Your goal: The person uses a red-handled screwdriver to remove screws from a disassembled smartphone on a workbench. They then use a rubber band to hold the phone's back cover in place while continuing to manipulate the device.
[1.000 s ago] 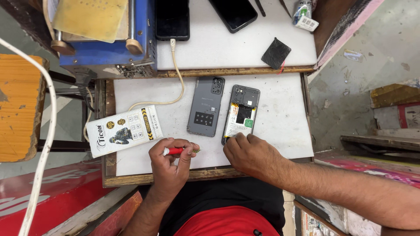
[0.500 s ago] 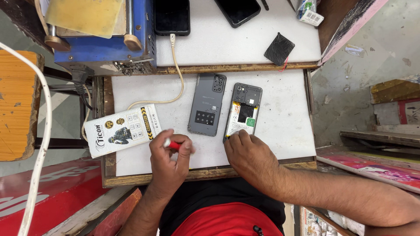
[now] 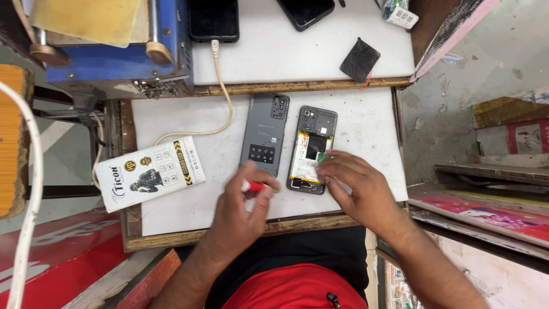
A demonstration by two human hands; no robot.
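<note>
Fingers of right hand [image 3: 357,189] touch opened rectangular phone [image 3: 311,150].

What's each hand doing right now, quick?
Left hand: closed on a red-handled tool.
Right hand: open, fingertips resting on the opened phone, holding nothing.

Bare white board [image 3: 366,123] right of opened phone [image 3: 311,150] — free room up to wooden edge. Open patch also between white box [image 3: 150,173] and grey back cover [image 3: 264,135], crossed only by cream cable [image 3: 220,94]. Back cover lies just beside opened phone, narrow gap between. Blue machine [image 3: 114,60] blocks far left corner. Left hand [image 3: 240,214] and right hand [image 3: 357,189] fill near edge.
</note>
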